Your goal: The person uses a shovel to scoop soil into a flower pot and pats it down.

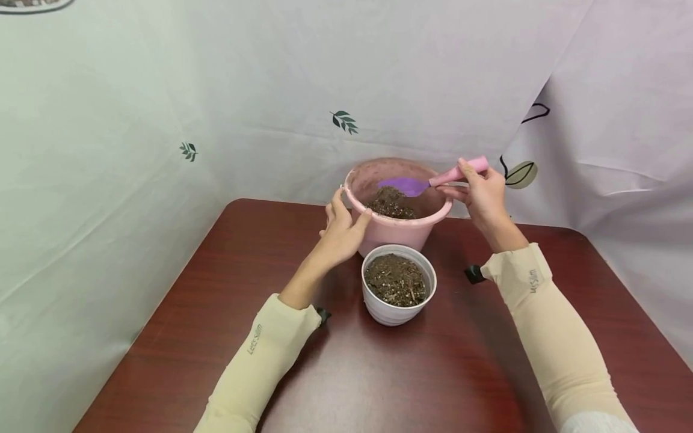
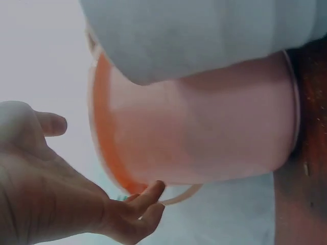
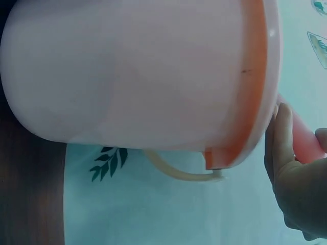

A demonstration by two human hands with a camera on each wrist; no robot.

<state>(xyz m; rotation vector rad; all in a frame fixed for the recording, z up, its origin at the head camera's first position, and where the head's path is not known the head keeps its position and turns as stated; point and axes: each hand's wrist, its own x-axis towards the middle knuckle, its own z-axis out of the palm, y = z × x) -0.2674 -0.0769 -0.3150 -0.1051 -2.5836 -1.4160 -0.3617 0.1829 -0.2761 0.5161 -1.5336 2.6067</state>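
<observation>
A pink bucket [image 1: 397, 231] stands at the back of the table, with dark soil [image 1: 391, 204] inside. My left hand [image 1: 343, 230] is at its left rim; in the left wrist view the fingers [image 2: 148, 201] touch the outer wall while the thumb is spread apart. Over the bucket's right rim, my right hand [image 1: 484, 195] grips the pink handle of a trowel [image 1: 460, 171]. Its purple blade points left inside the bucket, just above the soil. In front of the bucket stands a white pot [image 1: 397, 316] holding soil mixed with pale bits [image 1: 395, 279].
The reddish-brown wooden table [image 1: 422, 379] has rounded back corners. Pale cloth [image 1: 260, 90] with leaf prints hangs behind and beside it. A curved bucket handle [image 3: 176, 173] hangs at the bucket's far side. The white pot stands close against the bucket's front.
</observation>
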